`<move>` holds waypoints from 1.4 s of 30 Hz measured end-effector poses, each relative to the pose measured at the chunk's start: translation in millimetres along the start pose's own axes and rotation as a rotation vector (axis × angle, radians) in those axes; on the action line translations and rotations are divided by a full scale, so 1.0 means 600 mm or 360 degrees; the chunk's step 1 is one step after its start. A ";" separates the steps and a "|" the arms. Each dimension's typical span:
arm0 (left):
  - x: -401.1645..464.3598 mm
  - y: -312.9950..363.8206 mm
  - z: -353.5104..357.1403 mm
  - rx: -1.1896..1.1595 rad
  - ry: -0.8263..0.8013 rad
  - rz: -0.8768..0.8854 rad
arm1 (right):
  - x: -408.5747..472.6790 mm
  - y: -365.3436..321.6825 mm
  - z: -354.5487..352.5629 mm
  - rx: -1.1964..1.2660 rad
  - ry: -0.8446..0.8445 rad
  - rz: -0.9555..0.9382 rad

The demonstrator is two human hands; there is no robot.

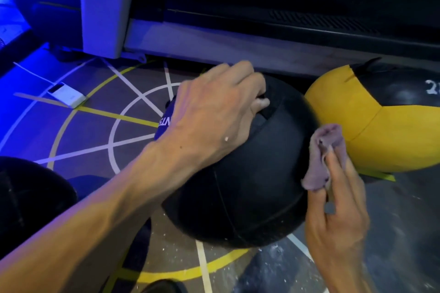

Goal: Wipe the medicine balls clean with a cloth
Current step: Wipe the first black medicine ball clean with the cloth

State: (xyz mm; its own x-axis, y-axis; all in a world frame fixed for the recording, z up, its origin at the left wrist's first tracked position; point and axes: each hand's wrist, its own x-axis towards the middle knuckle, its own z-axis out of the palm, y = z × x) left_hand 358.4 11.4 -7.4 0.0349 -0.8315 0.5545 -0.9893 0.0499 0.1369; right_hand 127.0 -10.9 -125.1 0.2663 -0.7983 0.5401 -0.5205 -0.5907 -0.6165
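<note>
On the lined floor [133, 140], left hand [214, 112] grips the black ball [250, 197]; right hand [338, 209] seemingly pinches the cloth [326, 150] against it.

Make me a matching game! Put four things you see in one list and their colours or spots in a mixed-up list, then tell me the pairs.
Things:
1. cloth
2. medicine ball under the left hand
3. ball on the right
4. small flat device

Matches:
A. yellow and black
B. white, on the floor at left
C. all black
D. pale purple, in the right hand

Pairs: 1-D, 2-C, 3-A, 4-B
</note>
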 end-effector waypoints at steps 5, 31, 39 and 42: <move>-0.012 -0.048 0.060 -0.0206 -0.0492 -0.0535 | 0.024 -0.001 -0.003 0.0320 -0.0531 0.0418; -0.144 -0.174 0.033 -0.1076 -0.0790 -0.1158 | -0.020 -0.125 0.029 0.0060 -0.1032 -0.0977; -0.147 -0.169 0.033 -0.1147 -0.0710 -0.1170 | 0.000 -0.137 0.044 0.0149 -0.0881 -0.0600; -0.158 -0.169 0.030 -0.1194 -0.0722 -0.1144 | -0.031 -0.143 0.025 0.0045 -0.1102 -0.1100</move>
State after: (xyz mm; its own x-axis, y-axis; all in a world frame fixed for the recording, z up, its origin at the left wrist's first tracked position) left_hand 453.0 75.3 -88.9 0.3554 -0.9174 -0.1789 -0.4208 -0.3280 0.8458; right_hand 179.2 52.9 -90.7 0.9274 -0.1619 0.3373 -0.0534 -0.9496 -0.3090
